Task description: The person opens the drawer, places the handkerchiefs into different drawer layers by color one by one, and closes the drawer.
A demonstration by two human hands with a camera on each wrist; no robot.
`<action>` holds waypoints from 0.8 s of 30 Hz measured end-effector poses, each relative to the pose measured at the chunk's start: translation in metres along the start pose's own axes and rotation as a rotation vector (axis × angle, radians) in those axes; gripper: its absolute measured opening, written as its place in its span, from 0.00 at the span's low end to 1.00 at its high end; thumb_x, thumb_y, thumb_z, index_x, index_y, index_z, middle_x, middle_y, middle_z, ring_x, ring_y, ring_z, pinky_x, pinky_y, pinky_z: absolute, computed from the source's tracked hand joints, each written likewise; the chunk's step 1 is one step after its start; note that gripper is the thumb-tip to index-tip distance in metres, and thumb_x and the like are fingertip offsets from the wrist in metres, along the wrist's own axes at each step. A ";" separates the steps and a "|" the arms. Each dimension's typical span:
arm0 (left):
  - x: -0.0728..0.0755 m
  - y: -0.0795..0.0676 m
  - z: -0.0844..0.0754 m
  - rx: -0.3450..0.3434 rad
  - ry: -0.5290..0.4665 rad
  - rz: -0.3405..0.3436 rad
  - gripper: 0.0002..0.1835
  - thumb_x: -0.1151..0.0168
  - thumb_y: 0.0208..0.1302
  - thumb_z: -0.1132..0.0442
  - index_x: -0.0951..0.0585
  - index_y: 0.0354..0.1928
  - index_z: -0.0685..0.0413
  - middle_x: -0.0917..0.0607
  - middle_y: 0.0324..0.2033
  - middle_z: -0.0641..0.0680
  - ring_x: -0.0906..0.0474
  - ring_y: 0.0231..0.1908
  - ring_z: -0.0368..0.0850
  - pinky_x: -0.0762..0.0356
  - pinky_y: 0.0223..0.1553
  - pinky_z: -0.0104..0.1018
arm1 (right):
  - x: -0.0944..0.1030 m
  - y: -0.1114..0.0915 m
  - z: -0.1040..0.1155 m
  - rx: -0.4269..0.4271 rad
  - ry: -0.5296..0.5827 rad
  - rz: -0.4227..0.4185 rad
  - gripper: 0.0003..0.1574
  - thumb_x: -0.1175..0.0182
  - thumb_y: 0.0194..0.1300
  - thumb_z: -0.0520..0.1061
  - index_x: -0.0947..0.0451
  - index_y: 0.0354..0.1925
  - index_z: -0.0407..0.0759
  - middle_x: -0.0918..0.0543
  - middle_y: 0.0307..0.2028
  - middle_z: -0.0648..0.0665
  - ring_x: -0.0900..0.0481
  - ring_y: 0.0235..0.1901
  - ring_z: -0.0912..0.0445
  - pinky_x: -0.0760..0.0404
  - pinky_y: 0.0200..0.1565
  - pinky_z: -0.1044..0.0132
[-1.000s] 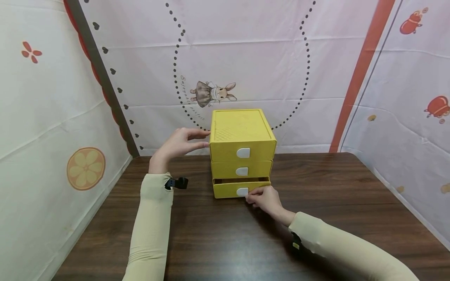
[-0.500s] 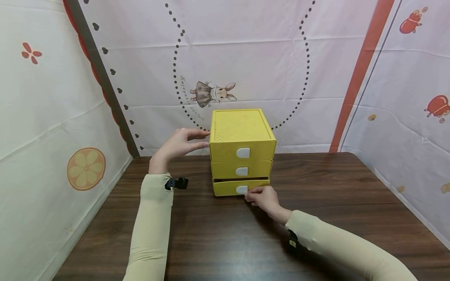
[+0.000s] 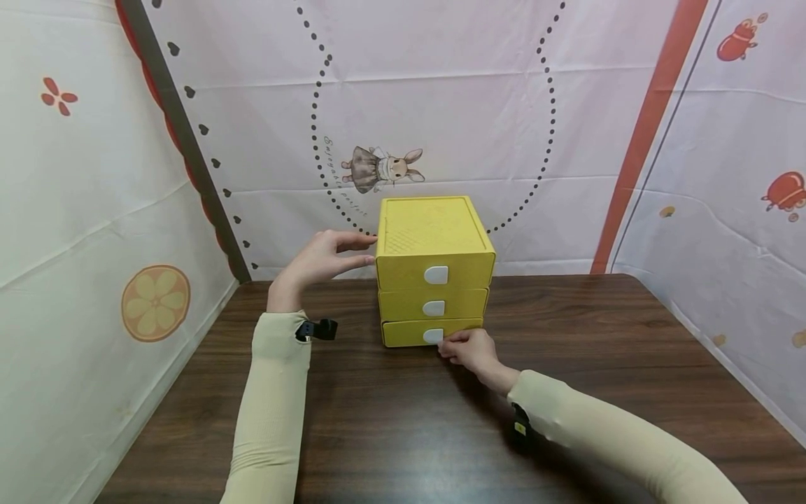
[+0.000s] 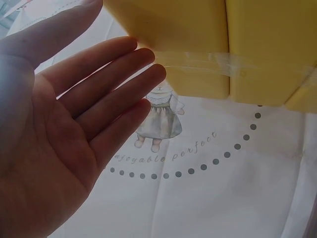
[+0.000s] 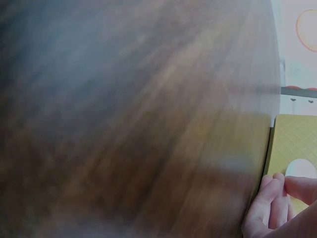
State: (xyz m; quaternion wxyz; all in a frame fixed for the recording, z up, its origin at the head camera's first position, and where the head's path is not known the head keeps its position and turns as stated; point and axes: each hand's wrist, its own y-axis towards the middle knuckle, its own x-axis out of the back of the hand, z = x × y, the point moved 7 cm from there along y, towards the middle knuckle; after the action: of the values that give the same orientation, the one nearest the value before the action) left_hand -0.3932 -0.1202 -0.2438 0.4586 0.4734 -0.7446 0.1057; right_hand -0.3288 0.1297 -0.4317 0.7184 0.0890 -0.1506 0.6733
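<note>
A yellow three-drawer storage box stands on the table, each drawer front bearing a white tab handle. Its bottom drawer sits nearly flush with the drawers above. My right hand pinches the edge of that drawer's white handle; in the right wrist view, thumb and fingertips meet beside the handle. At the box's upper left side is my left hand, its fingertips right at the wall. The left wrist view shows the left hand with fingers extended beside the yellow side wall.
The dark wood table carries the box near its back edge. Behind it hangs a pale printed cloth, with further cloth on the left and right. Clear tape crosses the box's side.
The bottom drawer has slid inward from partly open to nearly closed, my right hand moving forward with its handle. My left hand has stayed by the box's side.
</note>
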 end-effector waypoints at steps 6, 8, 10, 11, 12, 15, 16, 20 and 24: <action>0.000 0.000 -0.001 -0.003 -0.009 0.001 0.28 0.37 0.58 0.42 0.23 0.59 0.41 0.21 0.58 0.49 0.28 0.60 0.45 0.31 0.62 0.46 | 0.000 0.001 -0.001 -0.014 0.042 0.023 0.10 0.33 0.56 0.37 0.15 0.36 0.31 0.13 0.30 0.38 0.14 0.29 0.56 0.15 0.32 0.66; 0.000 0.000 -0.001 -0.005 -0.012 0.002 0.28 0.36 0.59 0.42 0.23 0.60 0.42 0.21 0.58 0.49 0.28 0.61 0.45 0.31 0.62 0.46 | -0.001 0.002 -0.001 -0.019 0.060 0.031 0.11 0.33 0.56 0.37 0.16 0.37 0.30 0.13 0.30 0.38 0.14 0.29 0.56 0.15 0.33 0.65; 0.000 0.000 -0.001 -0.004 -0.015 0.002 0.28 0.37 0.58 0.42 0.23 0.60 0.42 0.21 0.58 0.49 0.28 0.61 0.45 0.31 0.62 0.45 | -0.002 0.003 -0.001 -0.023 0.069 0.036 0.11 0.33 0.56 0.37 0.16 0.37 0.30 0.13 0.30 0.37 0.14 0.30 0.55 0.15 0.33 0.65; -0.001 0.000 0.000 -0.004 -0.017 0.002 0.28 0.37 0.58 0.42 0.23 0.60 0.42 0.21 0.58 0.49 0.28 0.61 0.45 0.31 0.63 0.45 | -0.002 0.003 -0.001 -0.023 0.071 0.039 0.11 0.33 0.56 0.37 0.16 0.37 0.30 0.13 0.30 0.37 0.13 0.30 0.54 0.15 0.33 0.64; -0.001 0.000 0.000 -0.005 -0.018 0.001 0.28 0.37 0.58 0.42 0.23 0.60 0.41 0.21 0.58 0.49 0.28 0.61 0.45 0.31 0.63 0.45 | -0.002 0.003 -0.001 -0.023 0.073 0.038 0.11 0.33 0.56 0.38 0.16 0.37 0.30 0.13 0.30 0.37 0.13 0.31 0.53 0.15 0.33 0.64; -0.001 0.000 0.000 -0.006 -0.020 -0.001 0.28 0.37 0.58 0.41 0.23 0.59 0.41 0.21 0.58 0.48 0.28 0.61 0.45 0.31 0.63 0.45 | -0.003 0.003 0.000 -0.020 0.069 0.034 0.12 0.32 0.56 0.38 0.15 0.37 0.30 0.13 0.30 0.37 0.13 0.31 0.53 0.15 0.33 0.64; -0.001 0.000 0.000 -0.007 -0.023 -0.001 0.28 0.37 0.57 0.40 0.23 0.59 0.41 0.22 0.58 0.48 0.28 0.61 0.45 0.31 0.63 0.45 | -0.002 0.003 0.000 -0.022 0.068 0.030 0.11 0.32 0.56 0.38 0.15 0.37 0.30 0.13 0.30 0.37 0.13 0.31 0.53 0.15 0.33 0.64; -0.001 0.000 0.001 -0.009 -0.031 -0.004 0.29 0.36 0.57 0.40 0.23 0.59 0.40 0.22 0.58 0.48 0.28 0.61 0.45 0.31 0.62 0.46 | -0.002 0.002 0.000 -0.026 0.050 0.019 0.11 0.32 0.55 0.39 0.15 0.36 0.32 0.13 0.29 0.39 0.13 0.30 0.54 0.15 0.31 0.65; -0.001 0.001 0.002 -0.011 -0.026 -0.005 0.29 0.37 0.57 0.39 0.23 0.59 0.40 0.21 0.58 0.48 0.28 0.61 0.45 0.30 0.62 0.47 | -0.002 0.003 -0.001 -0.037 0.043 0.013 0.10 0.31 0.55 0.39 0.14 0.35 0.34 0.12 0.27 0.40 0.14 0.28 0.55 0.16 0.29 0.67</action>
State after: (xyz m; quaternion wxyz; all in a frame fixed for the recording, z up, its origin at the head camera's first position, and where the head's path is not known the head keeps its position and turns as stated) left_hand -0.3947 -0.1203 -0.2449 0.4516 0.4743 -0.7498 0.0944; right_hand -0.3316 0.1283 -0.4333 0.7186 0.0601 -0.1479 0.6769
